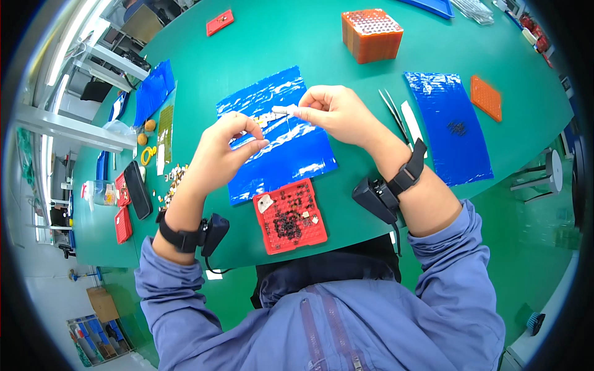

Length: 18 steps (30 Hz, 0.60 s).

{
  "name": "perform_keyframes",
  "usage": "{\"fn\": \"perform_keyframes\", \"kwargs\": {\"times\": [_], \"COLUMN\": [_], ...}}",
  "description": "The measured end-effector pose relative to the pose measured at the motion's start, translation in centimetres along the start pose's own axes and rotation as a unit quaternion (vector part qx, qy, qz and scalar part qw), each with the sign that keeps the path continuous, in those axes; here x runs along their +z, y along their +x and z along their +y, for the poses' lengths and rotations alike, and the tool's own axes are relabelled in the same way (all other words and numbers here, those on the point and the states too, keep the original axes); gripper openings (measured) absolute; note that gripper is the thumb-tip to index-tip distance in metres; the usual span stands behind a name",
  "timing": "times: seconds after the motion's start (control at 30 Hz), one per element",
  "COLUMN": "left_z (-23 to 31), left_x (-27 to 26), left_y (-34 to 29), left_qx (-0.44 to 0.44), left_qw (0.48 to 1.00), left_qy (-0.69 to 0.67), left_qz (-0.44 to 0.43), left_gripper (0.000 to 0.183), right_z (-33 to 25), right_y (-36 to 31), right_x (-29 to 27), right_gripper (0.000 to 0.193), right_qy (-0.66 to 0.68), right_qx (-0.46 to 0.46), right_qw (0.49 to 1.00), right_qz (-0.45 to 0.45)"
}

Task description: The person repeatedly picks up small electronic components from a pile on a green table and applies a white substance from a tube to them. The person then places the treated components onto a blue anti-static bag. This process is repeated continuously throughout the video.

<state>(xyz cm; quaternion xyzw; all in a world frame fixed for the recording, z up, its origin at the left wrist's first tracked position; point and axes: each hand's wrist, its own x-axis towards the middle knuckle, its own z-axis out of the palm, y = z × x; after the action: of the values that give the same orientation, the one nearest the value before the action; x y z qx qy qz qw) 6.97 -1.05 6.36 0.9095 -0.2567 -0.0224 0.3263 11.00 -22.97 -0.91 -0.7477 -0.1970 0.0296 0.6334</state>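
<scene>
Both hands are over a shiny blue sheet (pixel 272 167) on the green table. My left hand (pixel 226 148) is above its left part, thumb and index fingertips brought close together; anything between them is too small to make out. At the sheet's upper right, my right hand (pixel 340 114) pinches, with a whitish bit and a thin dark line at the fingertips that I cannot name. A row of small pale pieces (pixel 263 119) lies on the sheet between the hands. Nearer to me, a red tray (pixel 281 244) holds many tiny black parts and a few pale ones.
Tweezers (pixel 396 115) and a white strip (pixel 411 122) lie right of my right hand, beside another blue sheet (pixel 445 154) bearing dark bits. An orange block stack (pixel 371 38) stands at the far side. Left are a black case (pixel 137 190) and loose small parts (pixel 175 184).
</scene>
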Motion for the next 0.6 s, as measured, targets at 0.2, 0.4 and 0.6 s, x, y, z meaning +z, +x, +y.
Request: {"fn": "perform_keyframes", "kwargs": {"times": [0.2,0.4,0.6], "left_z": [-4.8,-7.3,-7.4], "left_x": [2.0,3.4,3.7], "left_y": [2.6,3.2,3.5], "left_qx": [-0.038,-0.020,-0.021], "left_qw": [0.993,0.989,0.987], "left_qy": [0.112,0.145,0.158], "left_qz": [0.015,0.031,0.035], "left_gripper": [0.015,0.012,0.013], "right_z": [-0.3,-0.2,-0.4], "right_y": [0.1,0.0,-0.1], "right_x": [0.0,0.0,-0.1], "right_gripper": [0.021,0.021,0.021], "right_qy": [0.015,0.000,-0.005], "right_qx": [-0.001,-0.005,0.003], "right_qw": [1.000,1.000,1.000], "right_qz": [0.005,0.007,0.004]}}
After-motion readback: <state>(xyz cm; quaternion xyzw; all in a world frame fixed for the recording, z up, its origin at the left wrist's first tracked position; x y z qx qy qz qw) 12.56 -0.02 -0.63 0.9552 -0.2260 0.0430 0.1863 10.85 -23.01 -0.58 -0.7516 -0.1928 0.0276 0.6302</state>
